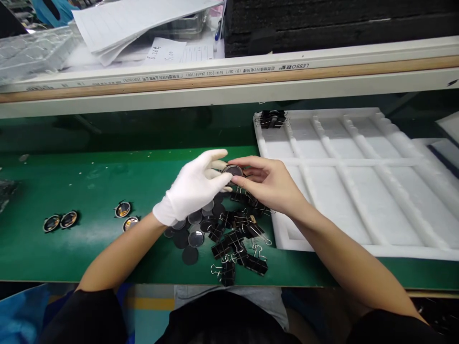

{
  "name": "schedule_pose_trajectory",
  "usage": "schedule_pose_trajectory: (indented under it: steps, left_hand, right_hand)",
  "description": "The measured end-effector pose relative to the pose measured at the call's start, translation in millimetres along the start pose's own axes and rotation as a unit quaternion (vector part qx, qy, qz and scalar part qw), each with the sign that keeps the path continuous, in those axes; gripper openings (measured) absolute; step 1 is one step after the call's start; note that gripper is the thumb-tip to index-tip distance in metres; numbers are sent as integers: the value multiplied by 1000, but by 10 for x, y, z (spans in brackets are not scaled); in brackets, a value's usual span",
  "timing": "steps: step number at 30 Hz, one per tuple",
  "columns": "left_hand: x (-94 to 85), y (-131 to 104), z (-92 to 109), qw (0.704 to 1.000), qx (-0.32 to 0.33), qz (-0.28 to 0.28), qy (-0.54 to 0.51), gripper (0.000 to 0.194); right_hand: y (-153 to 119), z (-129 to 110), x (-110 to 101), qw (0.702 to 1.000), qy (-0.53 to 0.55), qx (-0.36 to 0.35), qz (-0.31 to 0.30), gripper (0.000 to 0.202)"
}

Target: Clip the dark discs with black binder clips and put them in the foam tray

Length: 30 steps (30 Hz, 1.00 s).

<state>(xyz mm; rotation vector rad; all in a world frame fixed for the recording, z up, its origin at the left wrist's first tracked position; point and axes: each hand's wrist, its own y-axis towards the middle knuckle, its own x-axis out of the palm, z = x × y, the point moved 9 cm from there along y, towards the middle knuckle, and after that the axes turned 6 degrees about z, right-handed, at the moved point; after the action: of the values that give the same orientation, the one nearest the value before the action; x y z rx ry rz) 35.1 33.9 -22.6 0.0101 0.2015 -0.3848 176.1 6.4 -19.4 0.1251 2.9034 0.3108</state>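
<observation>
Between my hands is a round watch case (234, 171) with a thin metallic rim and a dark disc face. My left hand (199, 184), in a white glove, closes on its left side with the thumb at the near edge. The bare fingers of my right hand (267, 179) pinch it from the right. Below my hands lies a loose spread of dark and clear round discs (190, 240). Beside them, a heap of black binder clips (233, 241) with silver wire handles reaches toward the bench's front edge.
Several watch cases (69, 219) lie on the green bench (93, 253) at left. A white divided tray (344, 200) stands at right, with black binder clips (272, 119) in its far left corner. Behind runs a shelf ledge (201, 91) bearing papers (132, 21) and black foam blocks (340, 28).
</observation>
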Motion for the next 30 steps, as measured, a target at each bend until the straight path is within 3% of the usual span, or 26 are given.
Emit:
schedule_pose_trajectory:
  steps: [3,5,6,8,11,14,16,18,21,23,26,30]
  left_hand:
    - [-95,29,73,994,49,22,90,57]
    - [-71,22,74,975,70,-9,211,42]
    - [-23,3,40,952,75,-41,293,36]
    - [105,-81,-74,876,89,-119,460,48]
    - [280,-245,-237,773,121,-193,593,55]
    - [423,-343,-328,745,160,-215,610,40]
    - [472,-336,-331,766,188,-211,577,32]
    - [429,-251,-326,820,171,-204,507,32]
    - [239,-56,-351,905,59,-202,368,33]
    - [85,54,-319,942,-5,-186,278,34]
    - [-142,170,-207,983,-43,-120,130,37]
    - [-268,178,-172,996,-64,-59,1,37]
  right_hand:
    - [5,-58,-129,997,-5,-24,71,21]
    - [24,-66,-254,993,16,-17,115,22]
    - [39,-56,-312,991,38,-5,128,23]
    - [79,-17,-379,987,96,27,126,28]
    - [119,80,-298,975,189,106,56,31]
    - [102,170,-176,950,258,176,16,30]
    - [88,204,-128,938,284,200,9,29]
    - [79,221,-101,931,296,211,-2,29]
    - [73,229,-111,932,286,220,-20,28]
    - [77,218,-149,936,274,221,-21,28]
    - [76,177,-185,936,271,224,-17,29]
    - [0,161,-62,924,269,262,-66,32]
